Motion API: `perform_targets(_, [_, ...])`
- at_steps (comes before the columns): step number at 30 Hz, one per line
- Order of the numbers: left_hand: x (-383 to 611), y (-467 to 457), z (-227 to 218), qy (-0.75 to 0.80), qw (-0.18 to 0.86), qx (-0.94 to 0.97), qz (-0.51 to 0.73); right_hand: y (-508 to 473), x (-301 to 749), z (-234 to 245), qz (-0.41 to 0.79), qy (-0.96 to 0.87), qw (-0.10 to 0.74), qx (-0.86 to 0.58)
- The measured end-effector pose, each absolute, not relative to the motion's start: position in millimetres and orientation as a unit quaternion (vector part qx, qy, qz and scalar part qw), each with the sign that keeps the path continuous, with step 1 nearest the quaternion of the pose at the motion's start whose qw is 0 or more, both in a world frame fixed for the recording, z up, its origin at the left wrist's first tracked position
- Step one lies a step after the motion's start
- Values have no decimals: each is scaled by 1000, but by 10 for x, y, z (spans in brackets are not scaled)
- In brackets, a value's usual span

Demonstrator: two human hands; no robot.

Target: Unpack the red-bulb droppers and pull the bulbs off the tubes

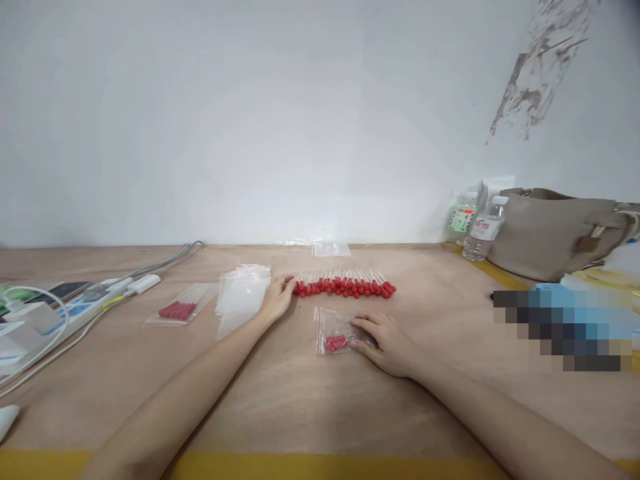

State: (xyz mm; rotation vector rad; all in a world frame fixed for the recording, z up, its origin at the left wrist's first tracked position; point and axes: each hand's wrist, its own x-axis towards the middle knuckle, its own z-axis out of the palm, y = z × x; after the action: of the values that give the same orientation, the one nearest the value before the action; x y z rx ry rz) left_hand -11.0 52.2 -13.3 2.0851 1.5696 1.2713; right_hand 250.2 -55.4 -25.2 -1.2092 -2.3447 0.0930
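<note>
A row of pale sticks with red heads point(345, 287), like large matches, lies across the middle of the table. At its left end is my left hand point(278, 298), its fingers pinched on a red-headed stick that they partly hide. My right hand point(387, 343) grips the right side of a clear zip bag point(324, 325) with thumb and fingers. Inside that bag are a few red heads point(335, 343); their sticks are hard to make out. Left of my left hand lies a stack of flat clear zip bags point(243, 293). Farther left is a filled zip bag point(183, 307) of red-headed sticks.
A power strip point(75, 313) with plugs and cables runs along the left side. One more flat bag point(331, 249) lies against the wall. Two plastic bottles point(485, 230) and a grey-beige handbag point(545, 233) stand at the back right, near a blue item point(575, 307).
</note>
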Motion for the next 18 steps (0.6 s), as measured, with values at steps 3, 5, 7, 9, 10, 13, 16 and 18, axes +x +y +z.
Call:
perform_targets(3, [-30,304,-70,520,78,715,460,-554,2504,-255,30,-860,257,-439])
perform_targets(5, [36,80,-36,472,43,749,462,-556,2503,-254,29,-859,260,-439])
perform_targets(7, [97,-150,-29,423,62,797,427,-557,2501,-253,28,-859,260,-440])
perform_targets(9, [148,-332,-41,397,110,826,384,-555,2498,-255,27,-860,261,-438])
perform_targets(10, [170,-394,-45,382,137,838,365,-553,2497,-257,26,-860,263,-436])
perform_targets(13, [217,-471,-22,320,207,869,315,-545,2493,-269,26,-860,270,-433])
perform_targets(16, [241,-460,51,265,240,897,261,-542,2488,-282,27,-857,279,-432])
perform_targets(18, [246,-453,95,238,236,912,236,-542,2483,-289,27,-856,281,-433])
